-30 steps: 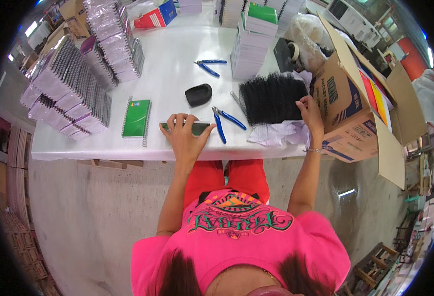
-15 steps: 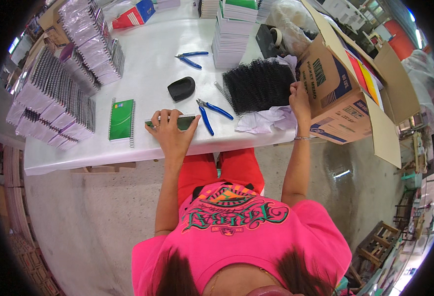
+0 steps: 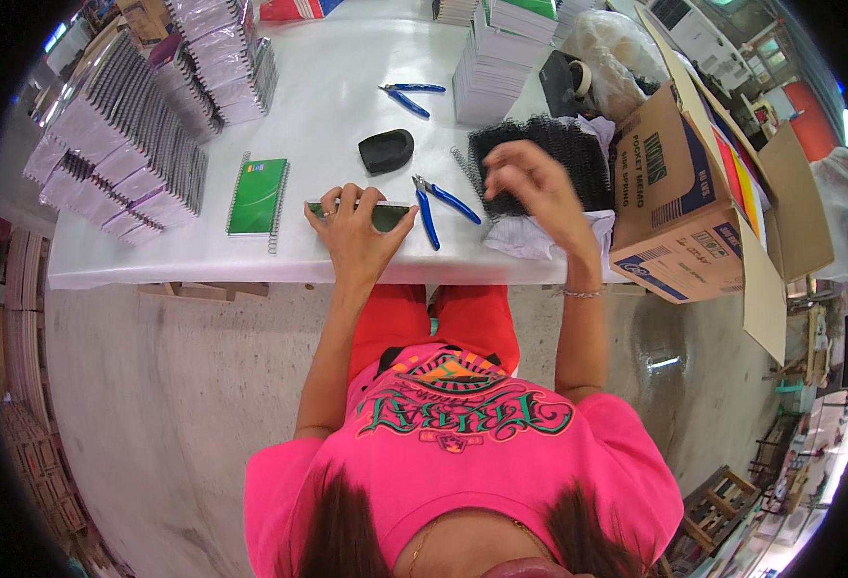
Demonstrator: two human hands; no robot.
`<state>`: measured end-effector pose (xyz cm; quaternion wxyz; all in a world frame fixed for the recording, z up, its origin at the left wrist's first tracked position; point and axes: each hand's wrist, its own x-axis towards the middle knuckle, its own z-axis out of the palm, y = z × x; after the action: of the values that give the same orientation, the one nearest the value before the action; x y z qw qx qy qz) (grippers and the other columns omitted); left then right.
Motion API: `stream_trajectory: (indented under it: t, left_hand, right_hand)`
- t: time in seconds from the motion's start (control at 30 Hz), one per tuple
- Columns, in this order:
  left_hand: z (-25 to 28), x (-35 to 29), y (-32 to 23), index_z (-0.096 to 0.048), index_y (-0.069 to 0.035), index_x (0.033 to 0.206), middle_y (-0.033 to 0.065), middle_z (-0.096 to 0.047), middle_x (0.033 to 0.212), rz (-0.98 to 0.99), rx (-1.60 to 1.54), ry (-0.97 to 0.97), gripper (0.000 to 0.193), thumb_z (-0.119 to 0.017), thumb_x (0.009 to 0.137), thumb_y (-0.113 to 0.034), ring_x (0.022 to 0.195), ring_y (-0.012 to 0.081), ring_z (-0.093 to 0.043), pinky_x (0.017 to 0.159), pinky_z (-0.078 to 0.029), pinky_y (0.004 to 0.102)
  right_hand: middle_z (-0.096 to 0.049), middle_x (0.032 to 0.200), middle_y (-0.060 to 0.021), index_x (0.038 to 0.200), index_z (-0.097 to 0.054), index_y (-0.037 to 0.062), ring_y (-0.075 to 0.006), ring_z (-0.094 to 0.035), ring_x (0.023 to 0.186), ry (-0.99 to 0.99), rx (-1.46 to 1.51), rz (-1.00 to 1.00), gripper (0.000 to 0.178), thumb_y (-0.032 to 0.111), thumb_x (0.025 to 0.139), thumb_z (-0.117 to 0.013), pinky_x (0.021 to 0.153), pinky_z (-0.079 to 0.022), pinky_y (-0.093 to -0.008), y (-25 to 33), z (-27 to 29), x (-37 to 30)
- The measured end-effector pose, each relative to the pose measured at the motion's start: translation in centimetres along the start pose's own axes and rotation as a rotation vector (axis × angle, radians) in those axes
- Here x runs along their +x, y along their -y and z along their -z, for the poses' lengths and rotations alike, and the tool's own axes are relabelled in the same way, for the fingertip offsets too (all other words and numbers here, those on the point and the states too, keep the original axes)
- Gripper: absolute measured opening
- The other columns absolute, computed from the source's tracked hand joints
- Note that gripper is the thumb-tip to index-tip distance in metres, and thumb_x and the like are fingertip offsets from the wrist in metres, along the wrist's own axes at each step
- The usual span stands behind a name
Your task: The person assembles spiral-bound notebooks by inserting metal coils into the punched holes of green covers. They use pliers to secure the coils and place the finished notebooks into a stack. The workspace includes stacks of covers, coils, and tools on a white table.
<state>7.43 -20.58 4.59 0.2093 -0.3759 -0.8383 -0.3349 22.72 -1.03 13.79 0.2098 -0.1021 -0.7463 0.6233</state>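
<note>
Near the table's front edge, my left hand (image 3: pixel 358 234) grips a small green-covered notepad (image 3: pixel 388 218), fingers over its top edge and thumb at its right end. My right hand (image 3: pixel 539 197) is raised over a pile of black spiral binding coils (image 3: pixel 578 173). Its bent fingers are smeared by motion, and whether a coil is in them cannot be made out. Blue-handled cutting pliers (image 3: pixel 433 205) lie open between my hands. A green spiral notebook (image 3: pixel 258 197) lies flat on the left, with a coil along its right side.
Stacks of wrapped spiral notebooks (image 3: pixel 125 144) stand at the left. A black cup-shaped piece (image 3: pixel 386 152) and a second pair of blue pliers (image 3: pixel 410 94) lie farther back. Behind the coils rises a stack of white pads (image 3: pixel 491 77). An open cardboard box (image 3: pixel 669 193) stands at right.
My right hand has moved left from the right edge of the coil pile to above it. My left hand still holds the notepad. The whole view has shifted slightly.
</note>
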Motion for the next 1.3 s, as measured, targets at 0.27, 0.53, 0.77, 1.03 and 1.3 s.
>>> stream_trajectory:
  t: [0.27, 0.53, 0.77, 1.03, 1.3]
  left_hand:
    - [0.2, 0.3, 0.2, -0.065, -0.014, 0.084, 0.0017, -0.057, 0.096, 0.016, -0.024, 0.049, 0.039, -0.082, 0.067, -0.045, 0.109, 0.0288, -0.049, 0.1, -0.028, 0.0627]
    - [0.0, 0.2, 0.3, -0.065, -0.014, 0.084, 0.0004, -0.057, 0.095, -0.009, -0.014, 0.039, 0.038, -0.082, 0.067, -0.044, 0.105, 0.0275, -0.051, 0.096, -0.028, 0.0641]
    - [0.2, 0.5, 0.2, -0.066, -0.015, 0.087, -0.0006, -0.057, 0.095, 0.005, 0.022, 0.072, 0.04, -0.08, 0.07, -0.049, 0.106, 0.0264, -0.052, 0.095, -0.03, 0.0655]
    - [1.6, 0.7, 0.2, -0.066, -0.016, 0.097, -0.0008, -0.059, 0.097, 0.041, -0.006, 0.187, 0.032, -0.072, 0.082, -0.044, 0.107, 0.0255, -0.052, 0.096, -0.029, 0.0643]
    - [2.0, 0.5, 0.8, -0.061, -0.014, 0.108, 0.0021, -0.058, 0.105, 0.053, -0.088, 0.225, 0.021, -0.062, 0.093, -0.029, 0.109, 0.0259, -0.051, 0.1, -0.027, 0.0604]
  right_hand:
    - [-0.068, 0.085, -0.0124, 0.099, -0.065, -0.0022, -0.0197, -0.06, 0.072, 0.075, -0.431, 0.088, 0.02, 0.008, 0.084, -0.072, 0.069, -0.049, -0.0324, -3.6, -6.1, 1.3]
    - [-0.065, 0.084, -0.0161, 0.096, -0.066, -0.0019, -0.027, -0.059, 0.071, 0.028, -0.442, 0.172, 0.018, 0.007, 0.081, -0.07, 0.069, -0.047, -0.0362, -4.1, -6.9, 1.3]
    - [-0.064, 0.091, -0.0173, 0.096, -0.066, 0.0, -0.0354, -0.062, 0.08, 0.066, -0.45, 0.222, 0.012, 0.006, 0.086, -0.065, 0.072, -0.049, -0.0409, -5.7, -7.0, 1.5]
    - [-0.062, 0.093, -0.0143, 0.096, -0.06, 0.0026, -0.0333, -0.062, 0.091, 0.095, -0.736, 0.212, 0.011, 0.013, 0.093, -0.058, 0.078, -0.042, -0.0433, -5.0, -7.7, 1.9]
    - [-0.06, 0.097, -0.0111, 0.101, -0.059, 0.0075, -0.0331, -0.059, 0.092, 0.018, -0.765, 0.267, 0.014, 0.02, 0.094, -0.058, 0.081, -0.039, -0.0426, -4.4, -8.5, 1.8]
